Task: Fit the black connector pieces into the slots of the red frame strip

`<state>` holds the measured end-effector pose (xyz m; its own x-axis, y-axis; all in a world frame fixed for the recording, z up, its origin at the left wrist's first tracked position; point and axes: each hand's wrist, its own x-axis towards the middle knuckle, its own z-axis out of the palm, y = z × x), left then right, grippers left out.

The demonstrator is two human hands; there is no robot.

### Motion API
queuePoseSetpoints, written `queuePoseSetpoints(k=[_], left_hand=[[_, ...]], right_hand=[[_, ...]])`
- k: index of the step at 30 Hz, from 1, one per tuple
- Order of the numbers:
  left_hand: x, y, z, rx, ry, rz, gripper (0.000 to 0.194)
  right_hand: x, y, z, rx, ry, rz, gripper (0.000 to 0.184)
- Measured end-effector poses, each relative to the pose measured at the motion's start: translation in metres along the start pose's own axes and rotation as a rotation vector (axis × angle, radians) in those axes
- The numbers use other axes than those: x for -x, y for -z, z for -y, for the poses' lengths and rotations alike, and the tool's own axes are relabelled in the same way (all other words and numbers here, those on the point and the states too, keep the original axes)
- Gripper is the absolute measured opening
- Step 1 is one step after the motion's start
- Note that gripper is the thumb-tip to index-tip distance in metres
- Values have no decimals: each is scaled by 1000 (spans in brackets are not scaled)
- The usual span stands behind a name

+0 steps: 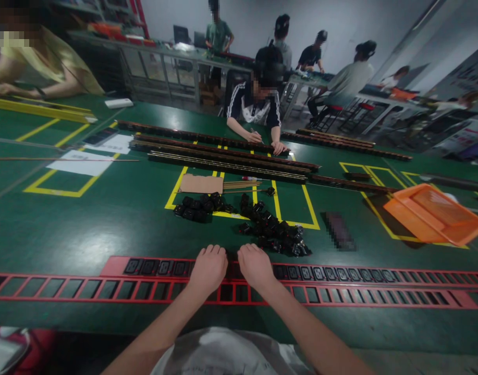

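Note:
Side by side over a long red slotted strip [113, 264], my left hand [210, 268] and my right hand [256, 268] are both closed, knuckles up, with a small gap between them. Their fingertips are hidden, so whatever they hold cannot be made out. Black power sockets [164, 267] sit in the strip's slots left of my left hand, and a longer row of sockets [330, 273] runs right of my right hand. A second red strip [160, 291] with open slots lies along the near side. Beyond my hands is a pile of loose black sockets [278, 232].
Another black socket cluster [195, 207] lies by a piece of cardboard [201, 184]. Long dark rails [223, 159] cross the table, where a co-worker [258, 104] sits opposite. An orange bin [434, 213] stands tilted at right, near a blurred dark object [338, 230].

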<state>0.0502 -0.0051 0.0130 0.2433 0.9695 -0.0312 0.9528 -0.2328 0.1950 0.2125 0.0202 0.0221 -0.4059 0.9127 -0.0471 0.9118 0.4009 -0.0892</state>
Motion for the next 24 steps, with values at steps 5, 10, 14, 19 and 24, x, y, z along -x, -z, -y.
queuePoseSetpoints(k=[5,10,14,19,24], left_hand=[[4,5,14,-3,-5,3,32],[-5,2,-5,9,-2,2,30],[-13,-6,-21,48,-5,24,23],[-7,-7,-7,24,18,5,24],[-1,1,14,10,15,7,30]], right_hand=[[7,-1,-16,6,-39,34,29],[1,-10,-4,1,-19,53,29],[-6,-12,9,1,-40,97,24],[-6,-9,9,24,-43,50,26],[-5,-8,8,-9,-54,87,29]])
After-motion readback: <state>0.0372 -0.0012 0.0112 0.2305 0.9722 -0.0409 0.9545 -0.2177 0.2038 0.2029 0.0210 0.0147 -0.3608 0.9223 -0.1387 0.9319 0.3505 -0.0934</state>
